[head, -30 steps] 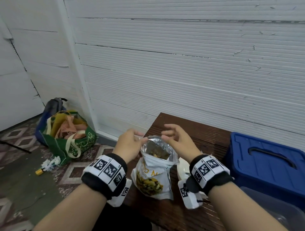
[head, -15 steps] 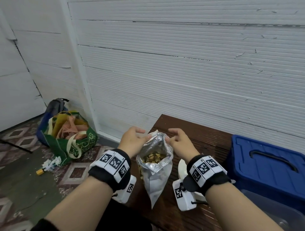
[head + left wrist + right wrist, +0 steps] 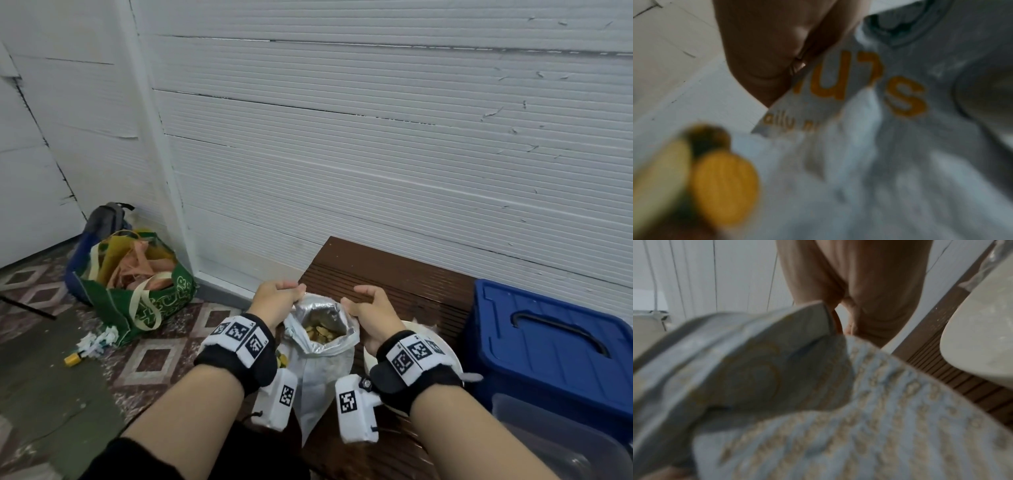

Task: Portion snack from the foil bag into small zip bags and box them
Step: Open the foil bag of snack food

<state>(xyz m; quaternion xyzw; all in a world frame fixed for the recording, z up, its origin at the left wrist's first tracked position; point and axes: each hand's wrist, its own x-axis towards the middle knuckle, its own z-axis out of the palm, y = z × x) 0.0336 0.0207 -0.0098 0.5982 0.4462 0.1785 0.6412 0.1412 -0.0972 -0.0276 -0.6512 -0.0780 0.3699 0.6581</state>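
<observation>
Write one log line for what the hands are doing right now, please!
left hand: grips foil bag rim | right hand: grips opposite rim | bag: open, snack visible | white bowl: beside bag

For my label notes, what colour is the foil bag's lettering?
Orange lettering on white, clearest in the left wrist view.

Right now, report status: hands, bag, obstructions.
Left hand and right hand pinch opposite rims of the foil snack bag. Mouth open, snack visible inside. White bowl close by the right wrist; no zip bags in view.
</observation>
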